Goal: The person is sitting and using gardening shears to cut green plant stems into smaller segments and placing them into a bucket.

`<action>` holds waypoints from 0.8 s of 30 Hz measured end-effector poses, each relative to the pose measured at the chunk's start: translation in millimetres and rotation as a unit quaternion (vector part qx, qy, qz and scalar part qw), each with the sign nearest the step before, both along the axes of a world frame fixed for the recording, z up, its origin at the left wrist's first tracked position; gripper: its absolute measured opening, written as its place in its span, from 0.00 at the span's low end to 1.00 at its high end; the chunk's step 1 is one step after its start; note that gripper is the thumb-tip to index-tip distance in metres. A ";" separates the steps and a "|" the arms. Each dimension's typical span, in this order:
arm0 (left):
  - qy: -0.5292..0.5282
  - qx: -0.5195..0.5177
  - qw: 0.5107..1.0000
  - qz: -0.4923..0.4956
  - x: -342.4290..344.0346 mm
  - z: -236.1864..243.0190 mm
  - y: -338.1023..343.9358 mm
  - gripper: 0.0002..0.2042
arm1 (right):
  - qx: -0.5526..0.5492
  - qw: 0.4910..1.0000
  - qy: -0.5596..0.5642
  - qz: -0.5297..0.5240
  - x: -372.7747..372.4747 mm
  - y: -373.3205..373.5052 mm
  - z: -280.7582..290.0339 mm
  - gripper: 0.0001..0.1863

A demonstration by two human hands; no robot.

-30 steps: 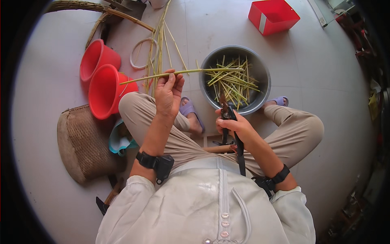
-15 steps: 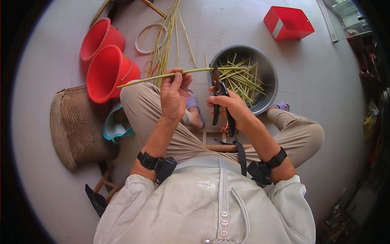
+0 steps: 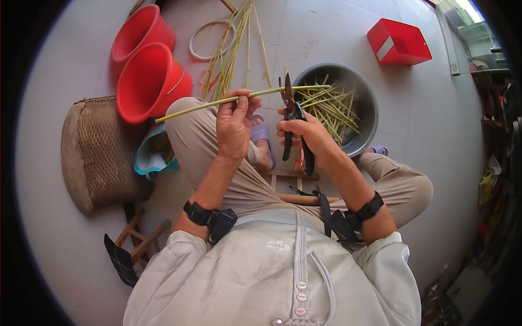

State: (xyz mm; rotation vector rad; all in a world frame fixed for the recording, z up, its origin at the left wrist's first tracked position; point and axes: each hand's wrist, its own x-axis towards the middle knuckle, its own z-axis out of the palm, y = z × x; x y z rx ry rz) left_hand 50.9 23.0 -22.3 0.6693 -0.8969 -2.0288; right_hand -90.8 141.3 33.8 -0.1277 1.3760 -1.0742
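Note:
My left hand (image 3: 235,122) pinches a long green plant stalk (image 3: 196,110) between thumb and fingers above my left knee. The stalk slants up to the right and its far end reaches over the basin. Wrapped round the black handles of a pair of pruning shears (image 3: 294,111) is my right hand (image 3: 310,133). The shears' blades point away from me and stand either side of the stalk, apart at the tips. Just beyond them a grey metal basin (image 3: 371,117) holds many short cut stalk pieces (image 3: 334,114).
Two red buckets (image 3: 142,81) lie tilted at the left, near a woven basket (image 3: 100,155) and a teal bag (image 3: 149,157). Long uncut stalks (image 3: 232,49) and a white ring (image 3: 194,49) lie ahead on the floor. A red box (image 3: 399,42) sits at the far right.
The view has shifted slightly, so the surroundings appear moved. The shears' blades look wider apart around the stalk. Both hands keep their holds.

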 end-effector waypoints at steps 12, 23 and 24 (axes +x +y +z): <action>-0.018 -0.032 0.999 0.030 10.4 -5.5 -13.8 0.07 | -0.038 0.996 0.052 0.054 2.7 -24.8 -8.3 0.26; -0.032 -0.081 0.992 0.086 4.2 -5.3 -30.0 0.06 | -0.161 0.986 0.006 -0.042 18.4 -57.3 -55.2 0.12; -0.032 -0.085 0.992 0.093 6.1 -6.7 -33.2 0.06 | -0.163 0.986 0.006 -0.045 19.7 -61.6 -58.0 0.12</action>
